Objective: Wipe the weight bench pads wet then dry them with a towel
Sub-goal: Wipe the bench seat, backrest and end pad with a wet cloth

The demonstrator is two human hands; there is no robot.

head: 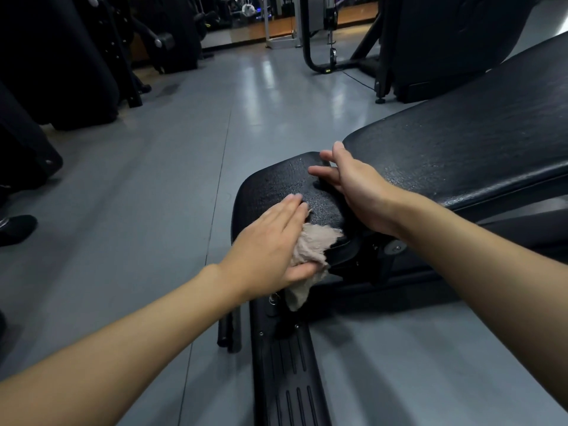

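The black seat pad [276,182] of the weight bench lies in the middle, its textured top glistening. My left hand [270,241] lies flat on its near edge, pressing a beige cloth [310,247] against the pad; the thumb pinches the cloth, and a corner hangs below the pad. My right hand [353,186] rests with fingers spread at the seat's far right edge, by the gap to the long black back pad [461,152], which slopes up to the right.
The bench's black frame rail [289,364] runs toward me along the grey floor [153,179]. Black gym machines [76,56] stand at the left, another machine [445,41] at the back right. A dark shoe [17,229] shows at the left edge.
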